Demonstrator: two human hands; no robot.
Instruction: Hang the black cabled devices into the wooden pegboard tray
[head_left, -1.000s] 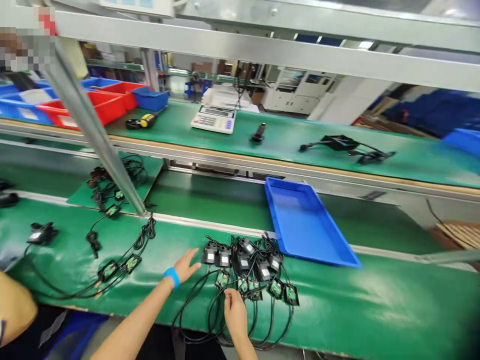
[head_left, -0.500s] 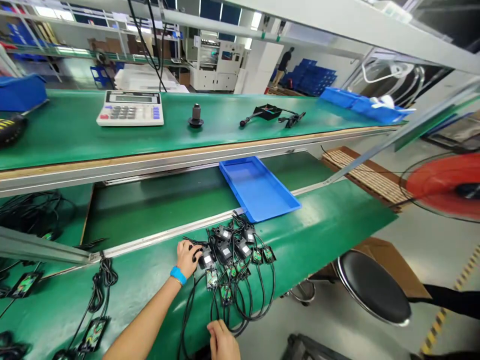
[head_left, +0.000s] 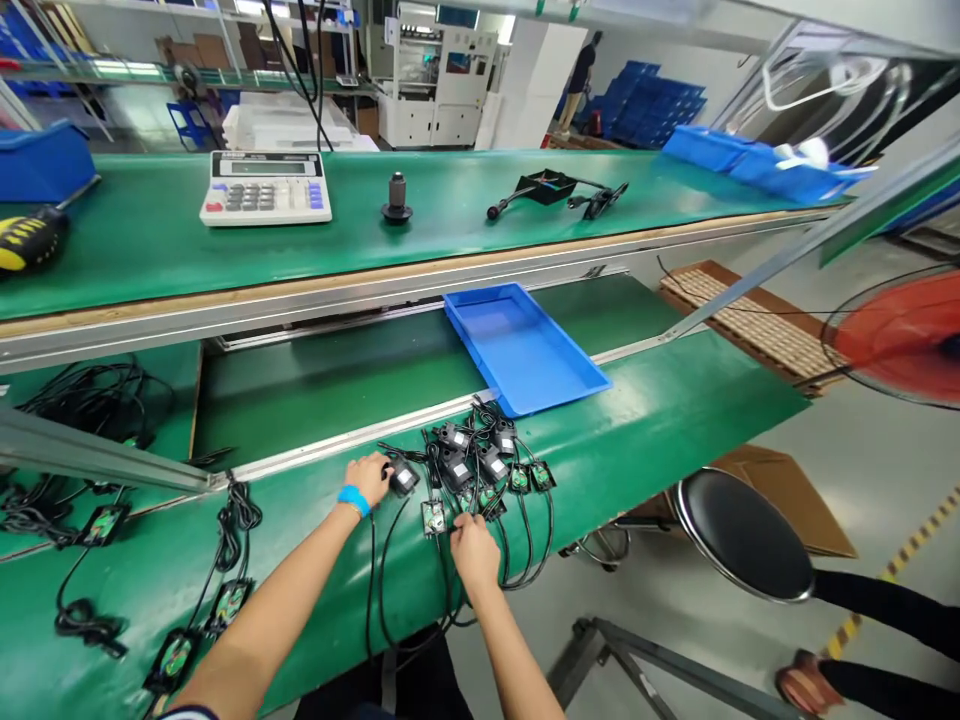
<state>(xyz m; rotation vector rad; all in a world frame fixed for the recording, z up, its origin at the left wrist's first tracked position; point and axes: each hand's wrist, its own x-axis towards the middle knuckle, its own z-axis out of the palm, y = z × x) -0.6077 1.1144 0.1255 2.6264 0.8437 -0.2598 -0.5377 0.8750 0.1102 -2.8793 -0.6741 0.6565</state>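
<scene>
My left hand [head_left: 369, 478], with a blue band at the wrist, grips the left end of a black power-adapter-like box [head_left: 403, 478] with a white label. My right hand [head_left: 474, 555] is closed at the near side of the pile, its fingertips by a green circuit board [head_left: 433, 517]. What those fingers pinch is hidden. Several similar labelled black boxes [head_left: 456, 468] lie bunched just to the right of the left hand. Black cables [head_left: 386, 580] loop from the pile towards the bench's front edge. More small boards [head_left: 541, 475] in black housings lie at the pile's right.
A blue tray [head_left: 529, 350] sits behind the pile. Cabled boards [head_left: 229, 600] lie at left on the green bench [head_left: 660, 420]. The upper shelf holds a calculator [head_left: 266, 190] and a black cylindrical part [head_left: 397, 200]. A round stool [head_left: 742, 535] and red fan [head_left: 900, 335] stand right.
My right hand has moved up from the bench's front edge to the boards. My left hand has shifted the black box slightly left, away from the pile. The camera view has tilted down.
</scene>
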